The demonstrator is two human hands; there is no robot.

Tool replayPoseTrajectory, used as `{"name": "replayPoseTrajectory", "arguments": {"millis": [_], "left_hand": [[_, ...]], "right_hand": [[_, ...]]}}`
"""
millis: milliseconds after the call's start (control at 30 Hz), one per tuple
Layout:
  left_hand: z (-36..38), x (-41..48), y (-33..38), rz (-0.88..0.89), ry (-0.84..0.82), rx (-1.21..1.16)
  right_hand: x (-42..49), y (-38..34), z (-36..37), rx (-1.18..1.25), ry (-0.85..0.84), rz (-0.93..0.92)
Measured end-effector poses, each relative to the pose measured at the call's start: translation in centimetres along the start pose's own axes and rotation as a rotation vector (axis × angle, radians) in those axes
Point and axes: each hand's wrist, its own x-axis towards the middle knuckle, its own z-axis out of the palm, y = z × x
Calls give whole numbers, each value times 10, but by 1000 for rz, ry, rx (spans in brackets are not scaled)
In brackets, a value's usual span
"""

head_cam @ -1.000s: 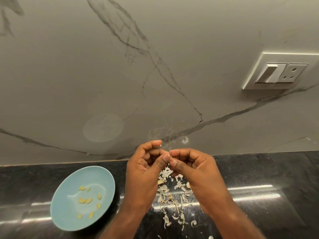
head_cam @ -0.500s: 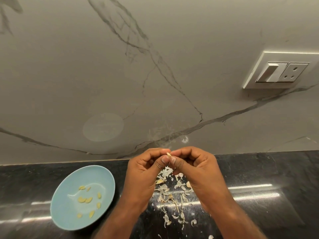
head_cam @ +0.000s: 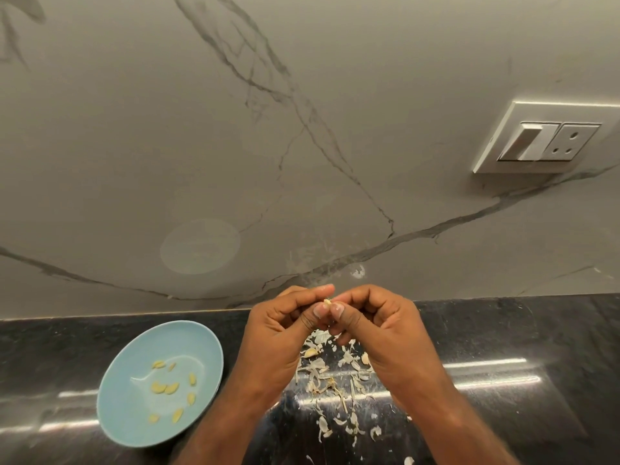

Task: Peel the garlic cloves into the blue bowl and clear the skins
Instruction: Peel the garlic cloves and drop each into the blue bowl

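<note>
My left hand (head_cam: 275, 333) and my right hand (head_cam: 379, 327) meet above the counter, thumbs and fingertips pinching one small garlic clove (head_cam: 327, 301); only its pale tip shows between them. A pile of white garlic skins (head_cam: 330, 380) lies scattered on the black counter below and toward me from the hands, with an unpeeled clove (head_cam: 310, 353) among them. The blue bowl (head_cam: 134, 411) sits to the left of my left forearm and holds several peeled yellowish cloves (head_cam: 164, 388).
The black polished counter (head_cam: 520, 364) runs left to right and meets a grey marble wall (head_cam: 235, 162) just behind my hands. A white switch and socket plate (head_cam: 550, 139) is on the wall at the upper right.
Both hands have stayed together over the skins, fingers shifting slightly on the clove; its tip now shows between the fingertips. The bowl has not moved.
</note>
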Motion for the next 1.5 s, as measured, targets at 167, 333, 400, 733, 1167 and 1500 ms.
{"name": "replayPoseTrajectory", "arguments": {"millis": [167,333,400,733,1167,1500], "left_hand": [[2,-1,1,-7,8,-17],[3,-2,1,-74,28,-100],[4,-2,0,-94,39,-136],[8,1,-3,-235,91,-419],[5,4,-9,-271,158,-396],[2,8,-10,-292,232,-419]], "right_hand": [[-6,-2,6,-50,31,-110],[-8,-1,7,-72,42,-165],[-8,1,7,-92,47,-183],[-8,2,4,-122,71,-140],[-1,0,-9,-250,106,2],[-2,6,-4,-318,93,-31]]}}
